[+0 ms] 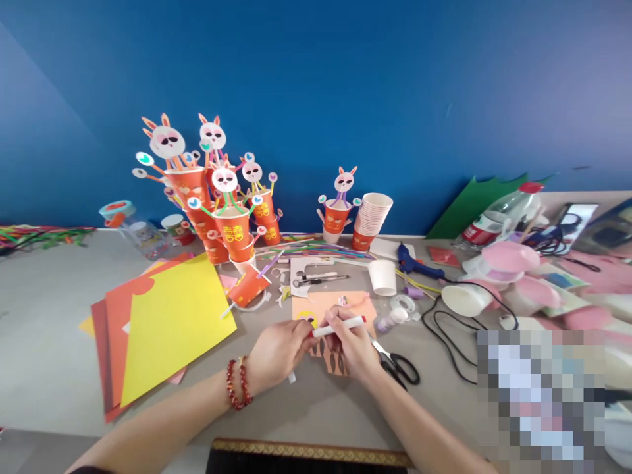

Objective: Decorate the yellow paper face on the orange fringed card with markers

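Observation:
My right hand (349,341) is closed around the barrel of a white marker (340,327) with red ends. The fingertips of my left hand (277,349), which wears red beads at the wrist, are pinched at the marker's left red end. Beneath both hands lies a sheet of orange paper (355,304) with dark leaf-like shapes near its lower edge. A small yellow cutout (305,316) is partly covered by my fingers. Black-handled scissors (402,368) rest just right of my right hand.
Orange cups with rabbit figures (232,230) stand at the back left, near yellow paper (182,329). Stacked paper cups (372,220), a blue glue gun (417,263) with a looping black cord (444,342), and a bottle (498,217) are toward the right. A blue wall (306,99) rises behind.

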Demonstrator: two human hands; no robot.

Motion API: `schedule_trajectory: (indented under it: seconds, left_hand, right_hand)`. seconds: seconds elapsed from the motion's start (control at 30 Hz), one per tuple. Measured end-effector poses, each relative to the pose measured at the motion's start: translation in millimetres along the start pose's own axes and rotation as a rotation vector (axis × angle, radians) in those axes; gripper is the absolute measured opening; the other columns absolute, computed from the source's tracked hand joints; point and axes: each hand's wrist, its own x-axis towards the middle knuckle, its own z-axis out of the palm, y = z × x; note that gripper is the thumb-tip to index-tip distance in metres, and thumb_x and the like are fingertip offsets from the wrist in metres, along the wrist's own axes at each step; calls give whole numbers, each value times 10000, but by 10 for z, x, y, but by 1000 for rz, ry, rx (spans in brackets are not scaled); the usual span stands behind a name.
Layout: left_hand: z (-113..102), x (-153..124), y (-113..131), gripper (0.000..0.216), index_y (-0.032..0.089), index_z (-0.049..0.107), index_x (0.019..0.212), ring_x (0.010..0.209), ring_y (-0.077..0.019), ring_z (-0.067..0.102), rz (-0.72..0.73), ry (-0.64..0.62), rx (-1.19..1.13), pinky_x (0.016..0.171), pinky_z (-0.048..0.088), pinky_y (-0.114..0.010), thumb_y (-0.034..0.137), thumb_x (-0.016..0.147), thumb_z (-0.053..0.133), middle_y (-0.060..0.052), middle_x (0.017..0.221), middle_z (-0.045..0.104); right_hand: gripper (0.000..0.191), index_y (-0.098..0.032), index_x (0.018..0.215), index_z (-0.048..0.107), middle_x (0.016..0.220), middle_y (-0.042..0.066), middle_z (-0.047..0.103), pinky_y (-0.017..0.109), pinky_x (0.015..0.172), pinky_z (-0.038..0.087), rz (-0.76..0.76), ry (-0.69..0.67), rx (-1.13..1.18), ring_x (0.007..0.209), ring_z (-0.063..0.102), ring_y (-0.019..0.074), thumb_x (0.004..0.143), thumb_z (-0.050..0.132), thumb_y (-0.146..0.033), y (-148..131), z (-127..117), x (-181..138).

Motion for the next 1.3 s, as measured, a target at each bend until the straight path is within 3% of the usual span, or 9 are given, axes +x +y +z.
schedule_trajectory:
  seconds: [0.13, 0.4, 0.53, 0.6, 0.67, 0.73, 0.9, 1.07, 1.3]
  left_hand:
    - [-135, -112, 138, 454, 208, 471, 817, 560, -149, 432, -81, -142, -318, 547, 287, -270, 530, 1063, 266, 9, 663, 505]
    - [-181, -302, 348, 542, 228, 342, 731, 435, -70, 141, -407, -572, -1605, 412, 110, -214, 701, 946, 497, 110, 534, 234]
    - [-175, -421, 391, 550, 226, 298, 690, 414, -67, 84, -427, -698, -1862, 403, 64, -221, 657, 968, 499, 109, 523, 179]
    - [-210, -500, 364, 559, 232, 261, 682, 410, -71, 66, -420, -755, -1890, 400, 81, -216, 673, 980, 432, 111, 518, 157]
    - [-249, -549, 278, 537, 240, 269, 695, 404, -84, 106, -400, -667, -1735, 397, 144, -213, 676, 1004, 322, 105, 514, 181]
    - [-265, -529, 137, 508, 225, 376, 716, 437, -108, 277, -291, -373, -1248, 440, 270, -229, 594, 1048, 268, 62, 544, 337]
    - [-111, -277, -245, 276, 166, 621, 978, 841, -227, 644, 277, 106, -6, 757, 516, -355, 335, 1065, 421, -96, 946, 709]
    - [63, -193, -373, 177, 146, 645, 1034, 1128, -260, 654, 452, 146, 216, 924, 545, -395, 239, 1039, 494, -104, 1199, 730]
    - [96, -234, -436, 191, 156, 659, 1026, 1148, -248, 650, 405, 77, 206, 954, 557, -413, 272, 1038, 508, -112, 1244, 719]
  right_hand:
    - [447, -189, 672, 637, 506, -27, 536, 218, 381, 250, -61, -108, 27, 383, 412, 80, 893, 663, -577, -8, -79, -77]
    - [418, -189, 633, 678, 503, -17, 544, 239, 382, 257, -186, -237, 114, 368, 379, 80, 919, 661, -494, -86, 45, -268]
    - [389, -204, 618, 663, 462, -26, 505, 244, 397, 287, -233, -285, 150, 368, 381, 90, 918, 663, -451, -284, 5, -239]
    - [404, -225, 583, 602, 422, -49, 423, 236, 383, 304, -364, -121, 264, 363, 365, 99, 900, 669, -466, -441, -110, -173]
    - [400, -235, 572, 548, 391, -70, 342, 230, 388, 316, -456, 112, 336, 352, 307, 96, 916, 639, -418, -557, -223, -99]
    - [412, -229, 572, 538, 397, -69, 354, 228, 377, 307, -466, 233, 270, 343, 296, 88, 918, 625, -433, -574, -266, -43]
    - [456, -189, 817, 696, 667, 46, 667, 232, 360, 396, -99, 20, 56, 486, 569, 141, 900, 614, -630, -302, -126, 52]
    - [258, -198, 835, 675, 710, 10, 659, 232, 479, 464, 18, -26, -204, 560, 562, 126, 851, 725, -451, -78, -118, 176]
    - [117, -207, 837, 623, 773, 3, 623, 256, 610, 433, -106, -77, -460, 689, 559, 150, 889, 647, -308, 42, -106, 206]
